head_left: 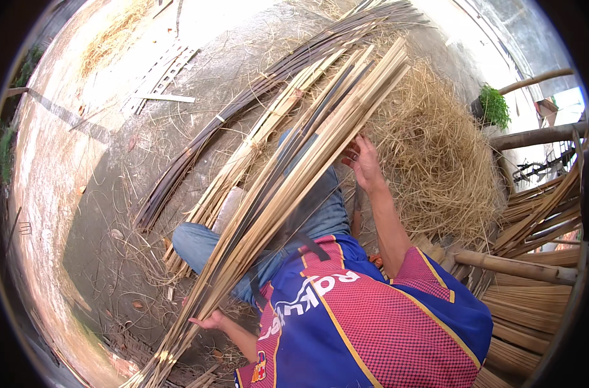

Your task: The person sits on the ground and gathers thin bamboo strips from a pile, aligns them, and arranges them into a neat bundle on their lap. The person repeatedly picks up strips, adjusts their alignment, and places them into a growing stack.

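A long bundle of split bamboo strips [307, 161], mostly pale tan with several dark ones, slants across my lap from lower left to upper right. Near its lower end, my left hand [208, 320] holds the bundle, thumb against the near side; its other fingers are mostly hidden. At the upper right edge of the strips, my right hand [365, 163] has its fingers apart and loosely bent. Its fingertips are close against the bundle's edge, and whether they touch is hard to tell. My jeans-covered legs [207, 242] are bent beneath the strips.
Beyond my legs lie a dark strip bundle [204, 132], tied with a pale band, and a lighter strip bundle [242, 155]. A heap of curly shavings [430, 155] is at my right. Bamboo poles [514, 266] and stacked strips [527, 304] stand behind it. Loose shavings litter the concrete floor [107, 213].
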A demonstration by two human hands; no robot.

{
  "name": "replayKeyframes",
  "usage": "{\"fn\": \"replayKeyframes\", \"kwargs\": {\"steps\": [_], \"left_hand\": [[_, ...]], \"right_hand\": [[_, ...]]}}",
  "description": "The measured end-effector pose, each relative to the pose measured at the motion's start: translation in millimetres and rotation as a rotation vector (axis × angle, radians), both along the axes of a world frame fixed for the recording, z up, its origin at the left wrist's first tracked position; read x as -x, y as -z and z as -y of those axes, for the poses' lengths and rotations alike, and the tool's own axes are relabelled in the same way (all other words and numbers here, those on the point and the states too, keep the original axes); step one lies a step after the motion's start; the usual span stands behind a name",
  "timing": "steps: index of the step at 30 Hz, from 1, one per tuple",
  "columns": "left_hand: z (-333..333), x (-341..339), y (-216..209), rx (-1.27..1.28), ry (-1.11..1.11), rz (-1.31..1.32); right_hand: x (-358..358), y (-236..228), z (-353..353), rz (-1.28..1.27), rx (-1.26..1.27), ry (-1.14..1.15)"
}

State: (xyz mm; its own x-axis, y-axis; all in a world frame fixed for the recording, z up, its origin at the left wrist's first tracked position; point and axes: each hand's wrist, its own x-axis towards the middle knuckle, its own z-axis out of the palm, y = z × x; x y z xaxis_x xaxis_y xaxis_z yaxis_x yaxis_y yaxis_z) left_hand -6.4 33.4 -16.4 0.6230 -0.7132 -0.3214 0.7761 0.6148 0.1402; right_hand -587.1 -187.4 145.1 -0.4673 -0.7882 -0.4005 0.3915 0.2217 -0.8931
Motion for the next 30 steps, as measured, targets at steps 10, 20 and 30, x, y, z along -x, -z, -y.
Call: {"fn": "replayKeyframes", "kwargs": {"steps": [10, 20, 30], "left_hand": [[3.7, 4.9, -2.6, -0.119, -0.034, 0.109], [6.1, 4.5, -2.4, -0.133, -0.032, 0.121], [-0.5, -1.9, 11.5, -0.093, 0.035, 0.298]], "right_hand": [[3.2, 14.0, 14.9, -0.419, 0.135, 0.266], [23.7, -4.7, 31.8, -0.449, 0.054, 0.131], [83.7, -39.6, -9.3, -0.652, -0.202, -0.125]]}}
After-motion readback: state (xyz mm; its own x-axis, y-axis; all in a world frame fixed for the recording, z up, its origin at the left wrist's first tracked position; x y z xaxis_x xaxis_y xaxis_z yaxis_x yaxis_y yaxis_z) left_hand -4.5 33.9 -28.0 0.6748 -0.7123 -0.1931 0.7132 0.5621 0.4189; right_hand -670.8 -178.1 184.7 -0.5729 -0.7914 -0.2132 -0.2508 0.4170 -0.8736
